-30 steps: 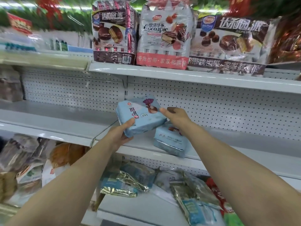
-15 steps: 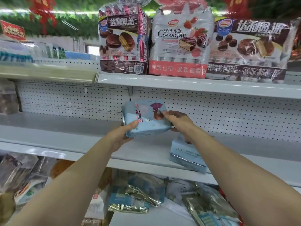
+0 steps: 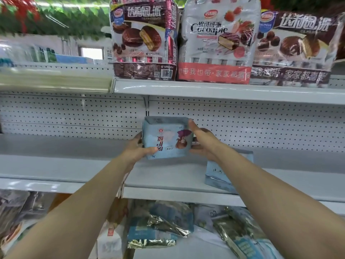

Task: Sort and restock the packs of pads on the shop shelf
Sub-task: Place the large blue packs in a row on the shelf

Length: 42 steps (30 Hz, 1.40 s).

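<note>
White metal shelf point(image 3: 168, 174) with a dotted pegboard back, smooth and mostly bare. On the shelf above sit 3 big glossy snack bags point(image 3: 216, 43), crinkly plastic, chocolate pie pics on them. Below there's a messy heap of foil packets point(image 3: 164, 227), shiny silver and blue. Off to the right on the middle shelf stands a second pale blue pack point(image 3: 220, 174), partly hidden behind the right forearm. The main pack of pads point(image 3: 166, 139) is a soft, squarish light blue plastic block, print upside down, held up above the shelf. Left hand point(image 3: 138, 148) clamps its left edge, right hand point(image 3: 203, 141) clamps its right edge, fingers wrapped round it.
</note>
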Motion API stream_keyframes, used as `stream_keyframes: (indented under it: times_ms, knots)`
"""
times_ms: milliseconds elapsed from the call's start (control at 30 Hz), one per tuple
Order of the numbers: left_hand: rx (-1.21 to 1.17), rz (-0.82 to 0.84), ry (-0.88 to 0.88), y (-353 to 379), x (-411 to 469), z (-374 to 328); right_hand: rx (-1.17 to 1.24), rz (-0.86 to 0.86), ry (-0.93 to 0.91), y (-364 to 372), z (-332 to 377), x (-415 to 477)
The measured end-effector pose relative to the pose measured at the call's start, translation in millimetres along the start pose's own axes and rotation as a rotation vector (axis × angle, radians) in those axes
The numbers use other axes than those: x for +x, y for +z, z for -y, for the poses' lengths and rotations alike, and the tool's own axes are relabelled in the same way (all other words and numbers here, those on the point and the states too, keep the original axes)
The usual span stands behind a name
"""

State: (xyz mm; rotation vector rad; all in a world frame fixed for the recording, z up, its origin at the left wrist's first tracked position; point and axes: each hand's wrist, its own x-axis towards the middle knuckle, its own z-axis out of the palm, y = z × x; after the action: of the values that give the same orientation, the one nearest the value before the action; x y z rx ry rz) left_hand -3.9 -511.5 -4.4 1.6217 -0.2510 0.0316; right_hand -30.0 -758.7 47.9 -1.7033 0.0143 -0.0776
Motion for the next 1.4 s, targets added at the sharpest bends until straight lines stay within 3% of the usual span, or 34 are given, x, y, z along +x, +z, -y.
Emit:
stream_keyframes:
  times_ms: [167, 367, 467, 567, 733, 933, 1133, 1233, 1300, 1400]
  knots:
    - [-0.010, 0.098, 0.039, 7, 1, -1, 0.143, -0.058, 0.002, 14, -2, 1]
    - [-0.248, 0.086, -0.021, 15, -1, -20, 0.143, -0.086, 0.003, 19, -7, -6]
    - [-0.383, -0.003, -0.088, 14, 4, -21, 0.197, -0.121, 0.010, 21, -9, -6]
    - [-0.372, -0.058, -0.109, 18, 4, -18, 0.253, -0.107, -0.018, 24, -14, -3]
    - [-0.335, -0.159, -0.001, 24, 6, -9, 0.298, -0.098, -0.110, 23, -19, 2]
    - [-0.369, -0.085, 0.071, 22, 12, -2, 0.279, -0.086, -0.103, 19, -23, 5]
    - [-0.307, 0.037, 0.096, 10, 13, -12, 0.311, -0.011, 0.109, 21, -21, 13]
    - [-0.291, 0.081, 0.088, 1, 15, -17, 0.287, 0.015, 0.076, 20, -20, 15]
    - [-0.283, 0.001, 0.077, 0, 19, -17, 0.362, -0.001, 0.082, 22, -20, 17]
    - [-0.238, -0.269, -0.014, 4, 31, -11, 0.534, -0.105, 0.097, 32, -25, 19]
